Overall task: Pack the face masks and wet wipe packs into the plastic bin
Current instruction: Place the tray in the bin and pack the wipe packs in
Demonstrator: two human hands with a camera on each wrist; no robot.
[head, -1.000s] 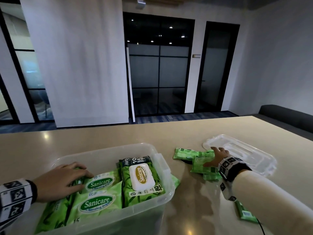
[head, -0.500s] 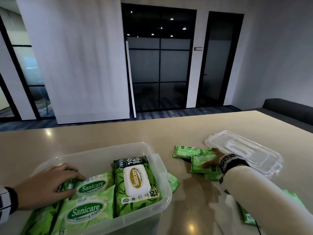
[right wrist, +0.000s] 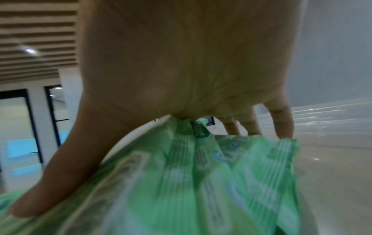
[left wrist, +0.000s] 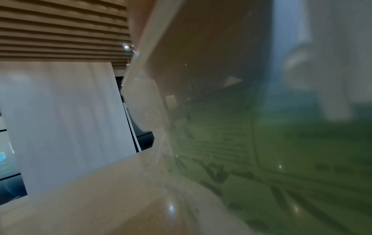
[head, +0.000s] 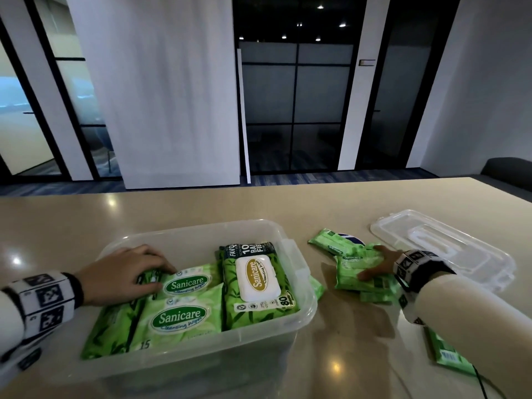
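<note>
A clear plastic bin [head: 299, 318] stands on the table at centre left. Inside lie several green Sanicare wet wipe packs [head: 178, 318] and a larger dark green pack with a white flip lid [head: 257, 279]. My left hand [head: 149, 273] rests on the packs at the bin's left end, fingers lightly curved. To the right of the bin, my right hand [head: 370, 262] grips a stack of small green wipe packs [head: 354, 272] on the table, thumb on its near side and fingers over the far edge. In the right wrist view the same stack [right wrist: 201, 174] fills the picture under the palm.
The bin's clear lid [head: 446, 249] lies upside up behind my right wrist. Another small green pack [head: 325, 243] lies beyond the stack, over a dark blue and white item [head: 352, 239]. One more green pack [head: 449, 349] sits under my right forearm. The left wrist view shows only the bin wall [left wrist: 201, 111].
My right hand has closed round the stack of small packs and drawn it slightly toward me. My left hand has stayed on the packs in the bin.
</note>
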